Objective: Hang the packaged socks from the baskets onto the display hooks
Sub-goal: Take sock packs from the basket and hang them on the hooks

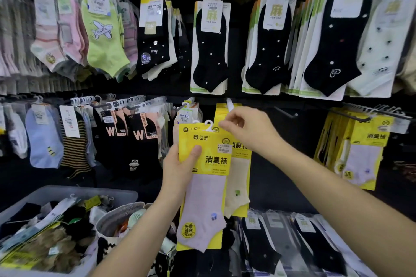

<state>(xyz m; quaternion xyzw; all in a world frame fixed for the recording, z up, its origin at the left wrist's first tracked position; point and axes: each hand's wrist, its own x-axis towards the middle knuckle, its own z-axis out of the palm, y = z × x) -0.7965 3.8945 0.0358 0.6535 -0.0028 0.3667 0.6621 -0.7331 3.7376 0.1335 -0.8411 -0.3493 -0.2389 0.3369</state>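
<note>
head view, sock wall.

- left hand (pixel 180 164): grips the sock pack (pixel 209 164) by its left edge, thumb (pixel 196 150) flat on the yellow card front, other fingers hidden behind the card.
- sock pack: yellow card with a pale lilac ankle sock, held upright in front of the wall and off any peg. its white plastic hanger (pixel 209 124) sticks up from the top edge, below and left of the display hook (pixel 230 105).
- right hand (pixel 249 132): raised to the right of the pack's top, above the left hand. fingers curled and bunched, tips just beside the plastic hanger and over the pack's top right corner. cannot tell whether they pinch the held pack, the packs behind it, or nothing.
- display hook: white-tipped peg pointing toward the camera, directly above the right hand's fingertips. hung yellow packs (pixel 239 164) with a cream sock already sit on it, directly behind the held pack and partly covered by it.
- grey bin (pixel 85 190): lower left, piled with mixed packaged socks. round basket (pixel 117 216) stands just beside its right end, below the left forearm, also holding socks.
- another yellow stack (pixel 362 153) hangs on a peg well to the right. black ankle socks (pixel 210 47) on white cards hang in the row above.
</note>
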